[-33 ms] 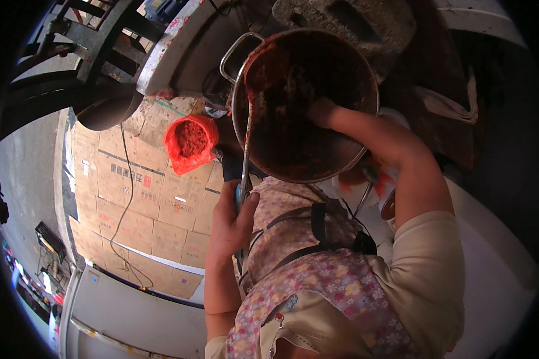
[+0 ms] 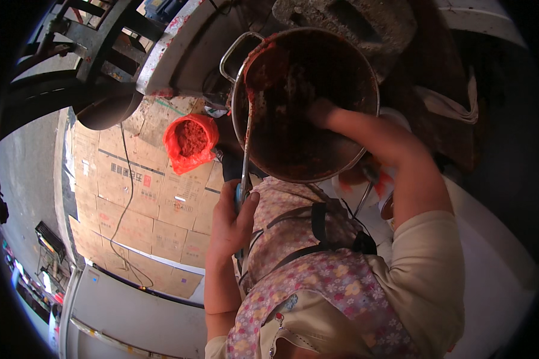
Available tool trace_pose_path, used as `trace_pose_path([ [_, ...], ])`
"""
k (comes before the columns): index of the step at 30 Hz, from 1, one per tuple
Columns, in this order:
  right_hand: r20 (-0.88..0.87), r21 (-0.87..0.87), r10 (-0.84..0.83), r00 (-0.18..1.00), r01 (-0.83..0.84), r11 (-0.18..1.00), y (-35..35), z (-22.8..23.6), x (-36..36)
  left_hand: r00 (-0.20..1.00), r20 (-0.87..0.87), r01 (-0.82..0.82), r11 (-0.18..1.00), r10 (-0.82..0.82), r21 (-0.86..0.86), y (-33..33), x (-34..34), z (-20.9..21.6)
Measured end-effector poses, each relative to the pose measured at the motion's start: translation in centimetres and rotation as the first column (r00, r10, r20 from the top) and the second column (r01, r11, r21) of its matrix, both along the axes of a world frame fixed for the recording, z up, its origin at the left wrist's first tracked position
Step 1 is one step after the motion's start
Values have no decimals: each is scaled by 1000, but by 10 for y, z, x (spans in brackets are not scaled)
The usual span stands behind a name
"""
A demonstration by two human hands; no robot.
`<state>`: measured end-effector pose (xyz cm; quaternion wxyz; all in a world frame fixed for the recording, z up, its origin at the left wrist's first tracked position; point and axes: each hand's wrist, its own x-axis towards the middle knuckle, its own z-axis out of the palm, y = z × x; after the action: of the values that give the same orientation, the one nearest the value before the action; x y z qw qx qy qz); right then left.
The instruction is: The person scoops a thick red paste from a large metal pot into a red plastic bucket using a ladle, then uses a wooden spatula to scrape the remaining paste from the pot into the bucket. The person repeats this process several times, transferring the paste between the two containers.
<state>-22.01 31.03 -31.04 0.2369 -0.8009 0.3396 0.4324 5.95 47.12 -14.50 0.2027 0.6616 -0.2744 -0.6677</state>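
Observation:
A large metal pot point(image 2: 356, 152) stands in front of me, its inside dark and smeared with red-brown paste. My left hand point(image 2: 232, 218) is closed around the blue grip of a long-handled ladle point(image 2: 247, 140). The ladle's shaft runs up along the pot's left side, and its red-coated bowl rests inside near the upper left rim. My right hand point(image 2: 322, 113) reaches over the right rim into the pot. Its fingers are lost in the shadow inside, so whether they hold anything is hidden.
A red plastic bag point(image 2: 191, 143) of red minced stuff sits left of the pot. Flattened cardboard point(image 2: 144, 197) covers the floor, crossed by a thin cable point(image 2: 130, 179). Beyond the pot lies a stone-like block point(image 2: 359, 30). A dark metal frame point(image 2: 93, 66) stands upper left.

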Motion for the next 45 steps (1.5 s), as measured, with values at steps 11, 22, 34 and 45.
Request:
trace_pose_path([
  [11, 76, 314, 148, 986, -165, 935, 1, -12, -14, 999, -9, -31, 999, 31, -22, 7, 1, 10],
  [22, 50, 645, -627, 778, 454, 615, 30, 95, -27, 988, -140, -58, 997, 65, 56, 1, 6, 22],
  [34, 646, 442, -759, 83, 770, 460, 61, 168, -33, 827, -489, -143, 944, 278, 296, -10, 5, 26],
  [45, 810, -410, -184, 557, 762, 501, 61, 110, -26, 706, -604, -145, 910, 370, 388, -16, 5, 38],
])
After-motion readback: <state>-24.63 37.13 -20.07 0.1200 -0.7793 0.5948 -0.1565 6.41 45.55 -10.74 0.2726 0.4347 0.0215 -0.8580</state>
